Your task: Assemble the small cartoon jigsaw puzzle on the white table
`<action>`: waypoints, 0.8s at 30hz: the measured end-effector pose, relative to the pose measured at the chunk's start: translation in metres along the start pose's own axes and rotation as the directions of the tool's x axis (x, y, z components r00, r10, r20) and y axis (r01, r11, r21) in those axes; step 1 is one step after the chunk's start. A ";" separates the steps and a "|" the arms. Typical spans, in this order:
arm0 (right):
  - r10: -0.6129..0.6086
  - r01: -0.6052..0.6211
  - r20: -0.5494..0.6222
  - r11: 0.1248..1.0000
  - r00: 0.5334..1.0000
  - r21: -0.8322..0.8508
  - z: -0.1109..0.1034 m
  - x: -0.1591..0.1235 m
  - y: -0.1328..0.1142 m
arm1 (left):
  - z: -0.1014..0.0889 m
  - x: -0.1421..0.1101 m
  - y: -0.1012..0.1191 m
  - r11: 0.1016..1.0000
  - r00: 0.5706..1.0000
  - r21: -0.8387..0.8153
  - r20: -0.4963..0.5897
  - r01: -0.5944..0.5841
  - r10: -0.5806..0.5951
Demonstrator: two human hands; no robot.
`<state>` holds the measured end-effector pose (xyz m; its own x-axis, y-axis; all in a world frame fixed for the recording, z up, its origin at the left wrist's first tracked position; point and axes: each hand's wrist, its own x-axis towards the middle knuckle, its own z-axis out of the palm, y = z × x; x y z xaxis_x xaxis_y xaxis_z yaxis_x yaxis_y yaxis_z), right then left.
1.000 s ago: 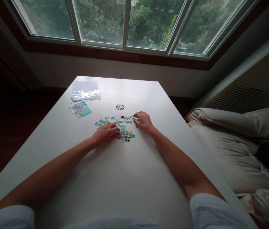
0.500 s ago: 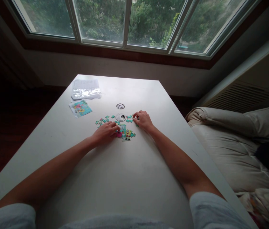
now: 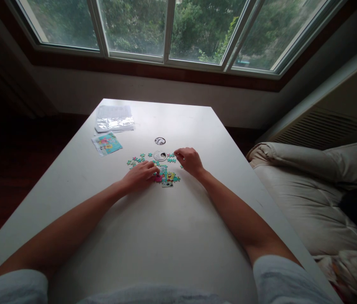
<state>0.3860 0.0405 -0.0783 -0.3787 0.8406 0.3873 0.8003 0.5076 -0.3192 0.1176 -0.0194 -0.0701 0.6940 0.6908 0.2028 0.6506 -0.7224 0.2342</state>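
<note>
A partly joined jigsaw puzzle (image 3: 167, 179) with a yellow cartoon figure lies on the white table. My left hand (image 3: 141, 174) rests at its left side, fingers stretched out and lying over its left edge, hiding part of it. Loose teal puzzle pieces (image 3: 141, 159) are scattered beyond that hand. My right hand (image 3: 190, 161) is just right of another small group of teal pieces (image 3: 171, 159), thumb and fingers pinched together. Whatever is between those fingertips is too small to make out. One more loose piece (image 3: 181, 166) lies below the right hand.
A round silvery disc (image 3: 156, 156) with a dark spot lies just beyond the puzzle, and a smaller round one (image 3: 160, 141) farther back. At the back left are a colourful picture card (image 3: 106, 144) and a clear plastic packet (image 3: 114, 118). A cushioned seat (image 3: 292, 181) stands right of the table (image 3: 153, 245).
My right hand has shifted slightly left and its fingertips have drawn together, uncovering a loose piece below it. My left hand has stayed in place on the puzzle's edge.
</note>
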 end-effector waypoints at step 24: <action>-0.488 0.368 0.376 0.862 0.788 0.348 -0.010 -0.015 -0.051 | -0.005 -0.002 -0.012 0.992 0.997 -0.101 -0.002 0.072 -0.073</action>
<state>0.3557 0.0003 -0.0587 -0.8637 0.4855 0.1356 0.3888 0.8128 -0.4339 0.1068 -0.0126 -0.0684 0.6443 0.7415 0.1869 0.6644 -0.6639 0.3433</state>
